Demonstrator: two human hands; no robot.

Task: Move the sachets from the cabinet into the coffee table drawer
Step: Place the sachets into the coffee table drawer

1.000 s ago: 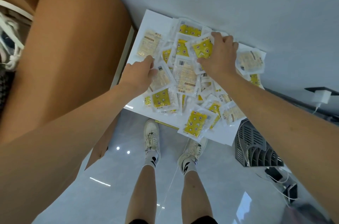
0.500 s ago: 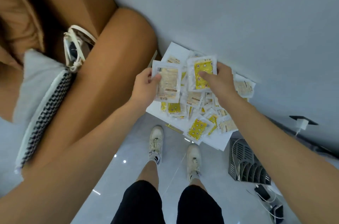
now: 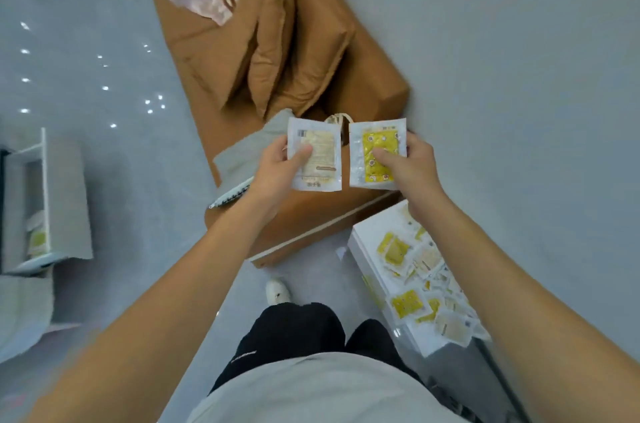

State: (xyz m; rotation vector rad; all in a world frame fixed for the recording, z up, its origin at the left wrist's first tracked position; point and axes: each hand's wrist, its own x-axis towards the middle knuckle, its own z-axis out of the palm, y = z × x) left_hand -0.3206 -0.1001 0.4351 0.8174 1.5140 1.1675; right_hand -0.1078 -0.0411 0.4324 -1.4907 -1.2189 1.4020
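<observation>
At the far left, well away from the brown sofa (image 3: 304, 51), stands a white coffee table drawer (image 3: 41, 200), pulled open, with something yellowish inside. In front of the sofa's near end, the left hand (image 3: 277, 168) has its fingers clamped on a pale beige sachet (image 3: 317, 154). Just beside it, the right hand (image 3: 410, 164) pinches a yellow sachet (image 3: 377, 152), thumb on its face. Right of the sofa's near end, the white cabinet surface (image 3: 360, 242) carries a heap of sachets (image 3: 426, 280).
</observation>
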